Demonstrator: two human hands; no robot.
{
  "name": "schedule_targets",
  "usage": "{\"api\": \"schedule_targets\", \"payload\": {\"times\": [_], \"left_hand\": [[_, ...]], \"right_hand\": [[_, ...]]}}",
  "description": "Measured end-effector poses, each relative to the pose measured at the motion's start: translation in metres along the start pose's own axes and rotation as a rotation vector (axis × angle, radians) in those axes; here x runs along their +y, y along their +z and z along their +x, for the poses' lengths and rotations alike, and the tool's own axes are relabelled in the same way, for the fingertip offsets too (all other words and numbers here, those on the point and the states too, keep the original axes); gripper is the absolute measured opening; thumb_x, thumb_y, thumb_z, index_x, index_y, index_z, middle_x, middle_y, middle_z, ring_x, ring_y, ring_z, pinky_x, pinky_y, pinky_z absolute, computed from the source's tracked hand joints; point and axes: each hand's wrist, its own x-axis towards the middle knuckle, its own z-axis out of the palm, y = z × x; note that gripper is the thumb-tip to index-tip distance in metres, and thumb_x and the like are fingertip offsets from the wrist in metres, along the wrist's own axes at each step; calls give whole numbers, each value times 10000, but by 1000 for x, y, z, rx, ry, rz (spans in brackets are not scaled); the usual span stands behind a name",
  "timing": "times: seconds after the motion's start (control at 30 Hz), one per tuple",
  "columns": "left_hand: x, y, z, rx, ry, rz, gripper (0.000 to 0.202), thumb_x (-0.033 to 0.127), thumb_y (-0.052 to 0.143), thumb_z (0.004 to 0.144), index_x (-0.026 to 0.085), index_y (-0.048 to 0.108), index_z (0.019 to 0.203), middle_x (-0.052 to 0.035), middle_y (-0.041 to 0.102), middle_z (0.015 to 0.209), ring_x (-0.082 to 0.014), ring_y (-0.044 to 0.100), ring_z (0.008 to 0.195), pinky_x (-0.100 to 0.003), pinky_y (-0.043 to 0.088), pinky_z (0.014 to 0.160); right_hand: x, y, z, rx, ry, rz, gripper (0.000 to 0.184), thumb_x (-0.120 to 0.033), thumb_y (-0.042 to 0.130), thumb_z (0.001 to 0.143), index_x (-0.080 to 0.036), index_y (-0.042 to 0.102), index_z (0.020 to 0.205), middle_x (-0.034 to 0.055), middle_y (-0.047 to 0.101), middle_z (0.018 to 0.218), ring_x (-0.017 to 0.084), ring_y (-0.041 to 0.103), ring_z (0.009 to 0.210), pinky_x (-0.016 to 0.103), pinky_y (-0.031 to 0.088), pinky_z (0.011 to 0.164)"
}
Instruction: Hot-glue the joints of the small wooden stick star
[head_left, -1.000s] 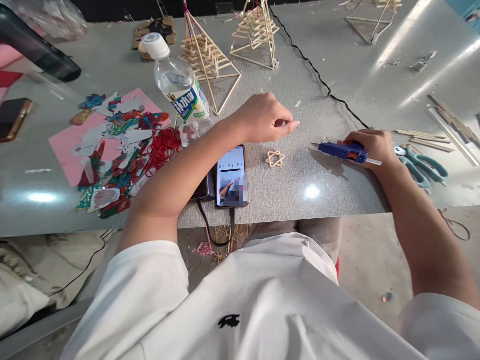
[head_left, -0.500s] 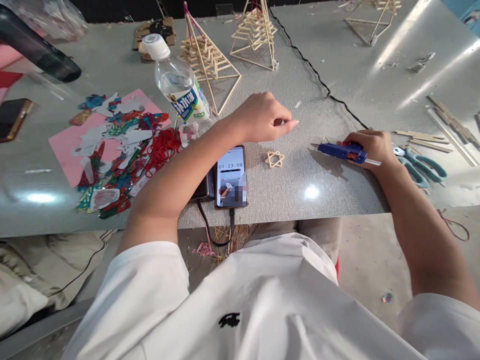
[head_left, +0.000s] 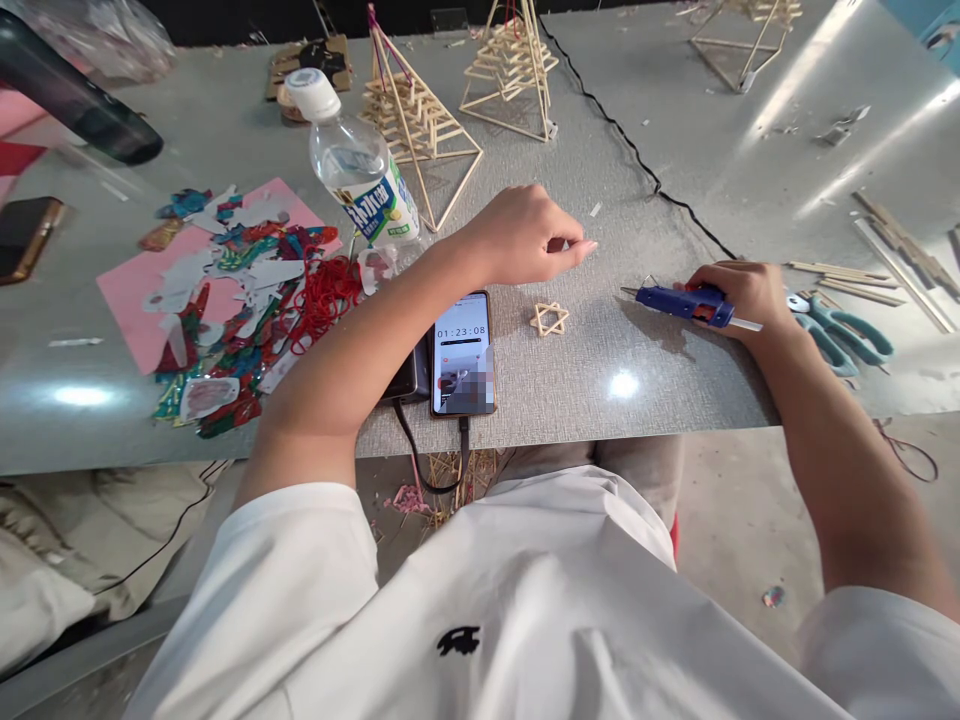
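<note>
My right hand (head_left: 739, 295) is closed around a blue glue gun (head_left: 679, 302). Its nozzle points left, and a pale glue stick pokes out of its back end. My left hand (head_left: 532, 238) hovers over the table with curled fingers, thumb and forefinger pressed together. Whatever those fingertips may pinch is too small or hidden to make out. Below it, a small six-pointed star of wooden sticks (head_left: 549, 319) lies flat on the table, apart from both hands. A lit phone (head_left: 463, 355) showing a timer lies left of the star, near my left forearm.
Stick pyramids (head_left: 424, 135) stand at the back beside a plastic bottle (head_left: 360, 165). Red string (head_left: 326, 295) and foil scraps lie at left. Teal-handled pliers (head_left: 844, 335) and loose sticks (head_left: 847, 275) lie by my right wrist. A black cable (head_left: 622, 130) crosses the table.
Both hands, the glue gun and the star stay where they were. Only the small picture on the phone screen looks different.
</note>
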Motion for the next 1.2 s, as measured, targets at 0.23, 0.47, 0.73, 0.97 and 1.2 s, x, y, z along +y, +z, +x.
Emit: {"api": "schedule_targets", "payload": {"times": [0.23, 0.47, 0.73, 0.97, 1.2], "left_hand": [[1, -1, 0, -6, -6, 7, 468, 418, 555, 1121, 216, 801, 778, 1, 521, 614, -170, 361, 629, -402, 310, 767], [2, -2, -1, -27, -25, 12, 471, 432, 545, 1135, 205, 863, 870, -19, 590, 637, -182, 442, 648, -406, 324, 786], [1, 0, -1, -13, -17, 12, 484, 426, 555, 1148, 192, 851, 844, -42, 625, 664, -186, 511, 671, -413, 361, 804], [0, 3, 0, 15, 7, 14, 501, 424, 559, 1139, 192, 790, 760, 0, 505, 616, -147, 353, 622, -390, 329, 785], [-3, 4, -1, 21, 13, -3, 489, 428, 569, 1146, 184, 853, 831, -23, 579, 630, -167, 459, 652, -392, 348, 796]], "right_hand": [[-1, 0, 0, 23, -8, 0, 540, -710, 588, 1055, -240, 745, 842, 103, 757, 720, 255, 693, 661, 352, 402, 633], [0, 1, -1, 23, 3, 3, 510, -693, 612, 1047, -243, 763, 861, 108, 768, 742, 256, 704, 679, 357, 419, 647], [-1, -1, 1, 7, 4, 10, 497, -683, 615, 1044, -246, 759, 857, 98, 762, 728, 256, 708, 671, 350, 420, 637], [-1, -3, 0, -8, 11, 18, 499, -699, 642, 1014, -241, 786, 878, 107, 779, 746, 269, 728, 686, 356, 441, 652], [-1, -2, 0, 5, -4, 16, 531, -717, 616, 1021, -235, 779, 869, 115, 779, 739, 271, 728, 675, 360, 437, 645]]}}
